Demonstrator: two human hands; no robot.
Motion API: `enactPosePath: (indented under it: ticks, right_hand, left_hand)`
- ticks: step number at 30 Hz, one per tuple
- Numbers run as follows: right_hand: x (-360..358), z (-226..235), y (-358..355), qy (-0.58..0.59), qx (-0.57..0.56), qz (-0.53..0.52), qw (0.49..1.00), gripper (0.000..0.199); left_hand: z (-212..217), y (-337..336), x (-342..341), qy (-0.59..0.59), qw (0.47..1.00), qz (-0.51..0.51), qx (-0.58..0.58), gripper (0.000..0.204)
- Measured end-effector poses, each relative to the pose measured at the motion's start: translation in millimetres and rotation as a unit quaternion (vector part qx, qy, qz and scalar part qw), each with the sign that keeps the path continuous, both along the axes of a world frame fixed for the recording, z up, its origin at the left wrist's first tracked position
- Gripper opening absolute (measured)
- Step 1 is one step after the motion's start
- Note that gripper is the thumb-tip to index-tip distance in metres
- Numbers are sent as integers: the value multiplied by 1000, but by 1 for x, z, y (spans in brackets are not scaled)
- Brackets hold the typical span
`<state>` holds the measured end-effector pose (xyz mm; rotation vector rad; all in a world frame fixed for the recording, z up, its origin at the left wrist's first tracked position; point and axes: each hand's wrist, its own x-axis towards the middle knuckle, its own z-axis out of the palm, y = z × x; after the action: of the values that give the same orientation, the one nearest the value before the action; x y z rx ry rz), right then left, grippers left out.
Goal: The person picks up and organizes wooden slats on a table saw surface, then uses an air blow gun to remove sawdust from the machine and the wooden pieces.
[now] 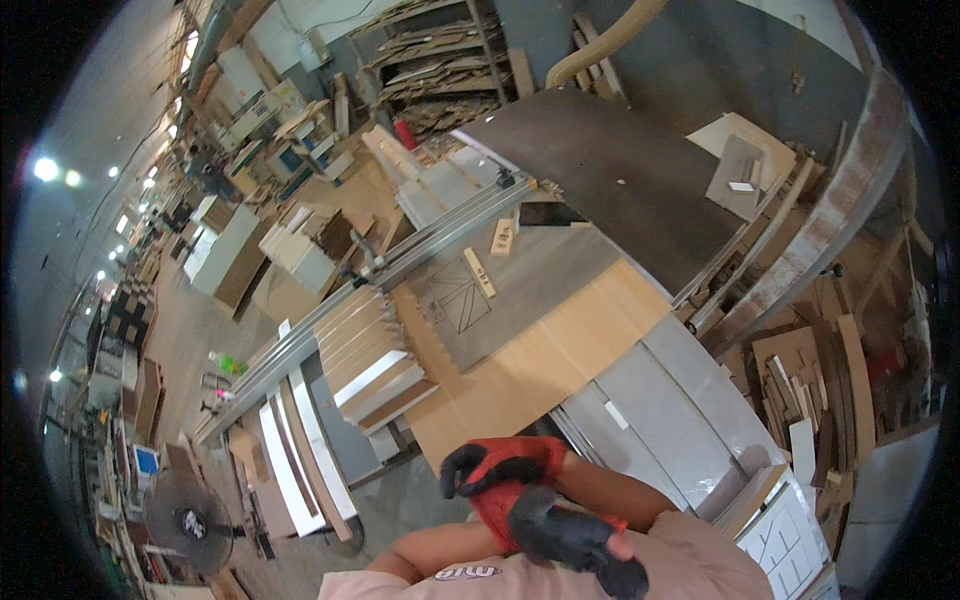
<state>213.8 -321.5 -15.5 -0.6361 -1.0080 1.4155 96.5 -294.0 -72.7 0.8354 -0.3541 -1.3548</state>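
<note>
Both my hands wear red gloves with black coated fingers and cross close together in front of my chest. My right hand (500,475) comes in from the right, its fingers bent near the left glove's wrist; whether they grip the cuff is hidden. Beneath it, my left hand (565,535) reaches rightward with its fingers stretched out, and a bare fingertip pokes from the glove. Ahead lies a light wood panel (545,340) beside a grey-brown board (535,295) with lines drawn on it. A stack of white-edged boards (365,355) stands to the left.
Two small wood blocks (480,272) lie on the board. A metal rail (420,245) runs behind the stack. Grey panels (660,400) lie at right, a dark tabletop (610,150) beyond. Offcuts (800,400) fill the right side; a fan (190,520) stands lower left.
</note>
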Motion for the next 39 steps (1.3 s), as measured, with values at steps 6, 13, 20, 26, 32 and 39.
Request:
enactPosePath:
  ticks: [6,13,20,26,32,39]
  right_hand:
    - [-31,-46,5,-11,-32,80,996,33]
    - [-14,-117,0,-87,-178,-241,950,29]
    - [52,-156,26,-177,-244,-287,909,23]
    - [64,-179,101,-271,-281,-312,866,36]
    - [58,-186,178,-473,-292,-367,746,45]
    - [57,-198,197,-434,-314,-369,760,34]
  left_hand:
    - [-34,-19,4,-208,954,87,199,49]
    - [16,49,25,-93,786,583,185,45]
    - [-116,202,-3,111,411,895,132,43]
    - [-178,312,-39,142,238,947,162,52]
    - [-178,337,-18,67,234,939,243,48]
    - [-181,328,-18,79,214,960,165,41]
